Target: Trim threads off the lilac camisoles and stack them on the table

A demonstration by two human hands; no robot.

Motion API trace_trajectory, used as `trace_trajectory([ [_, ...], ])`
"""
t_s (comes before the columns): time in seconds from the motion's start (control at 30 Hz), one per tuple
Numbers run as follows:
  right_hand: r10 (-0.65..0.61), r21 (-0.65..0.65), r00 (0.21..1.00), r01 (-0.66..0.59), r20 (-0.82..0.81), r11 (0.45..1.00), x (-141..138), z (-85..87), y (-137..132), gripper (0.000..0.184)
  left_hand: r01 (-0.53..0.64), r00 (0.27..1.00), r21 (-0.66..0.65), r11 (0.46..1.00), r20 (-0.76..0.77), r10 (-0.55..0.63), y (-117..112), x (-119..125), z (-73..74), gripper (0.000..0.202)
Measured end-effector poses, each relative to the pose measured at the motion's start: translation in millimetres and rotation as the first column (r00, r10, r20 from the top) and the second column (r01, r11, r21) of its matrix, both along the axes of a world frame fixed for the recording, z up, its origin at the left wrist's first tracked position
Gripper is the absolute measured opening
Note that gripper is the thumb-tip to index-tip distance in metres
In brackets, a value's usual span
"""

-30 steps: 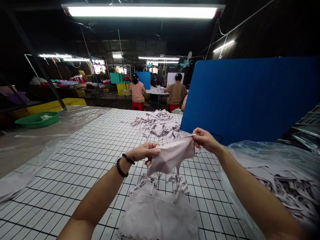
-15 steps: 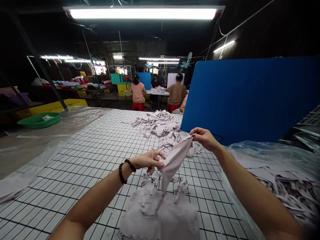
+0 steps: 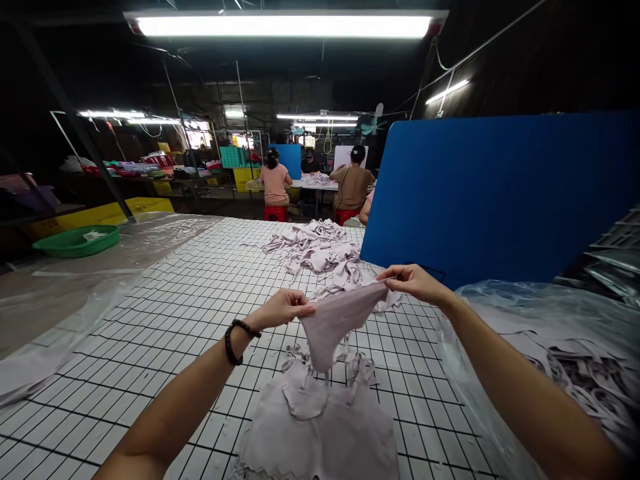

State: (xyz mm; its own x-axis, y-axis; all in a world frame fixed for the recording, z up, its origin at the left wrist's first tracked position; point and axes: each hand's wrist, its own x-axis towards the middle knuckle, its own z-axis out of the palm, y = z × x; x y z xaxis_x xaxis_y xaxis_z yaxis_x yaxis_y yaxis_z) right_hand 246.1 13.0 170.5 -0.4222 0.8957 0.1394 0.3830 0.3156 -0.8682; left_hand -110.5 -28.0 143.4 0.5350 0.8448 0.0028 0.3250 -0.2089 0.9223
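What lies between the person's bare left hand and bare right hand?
In the head view, a pale lilac, roughly triangular piece of fabric spans the gap, pinched by the left hand and right hand, its narrow end hanging down.

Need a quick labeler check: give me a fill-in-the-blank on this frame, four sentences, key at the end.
1. The left hand and right hand hold one pale fabric piece stretched ____ them.
2. The dark beaded bracelet is worn on the ____ wrist.
3. The large board standing on the right is coloured ____.
4. The shallow basin on the left is coloured ____.
Missing words: between; left; blue; green.
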Motion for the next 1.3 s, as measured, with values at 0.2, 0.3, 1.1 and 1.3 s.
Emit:
trace_trajectory([
  [0.2, 0.122, -0.038, 0.986, -0.119, 0.11, 0.992, 2, 5.8, -9, 0.028, 0.176, 0.957, 0.044, 0.983, -0.243, -0.16, -4, -9, 21.5, 0.036],
  [0.3, 0.127, -0.128, 0.992, -0.128, -0.02, 0.983, 0, 12.1, -13, 0.029, 0.321, 0.875, -0.009, 0.947, -0.379, -0.3, -10, -4, 10.6, 0.034],
  [1.1, 0.034, -0.169, 0.993, -0.014, 0.116, 0.985, 31, 44.8, -21, 0.037, -0.085, 0.922, 0.428, 0.9, -0.308, 0.233, 51, -37, 93.0, 0.043],
  [1.3, -0.228, 0.08, 0.973, 0.224, 0.046, 0.971, 37, 75.5, 4, 0.039, -0.135, 0.904, 0.574, 0.808, -0.262, 0.338, 86, -20, 137.0, 0.048],
])
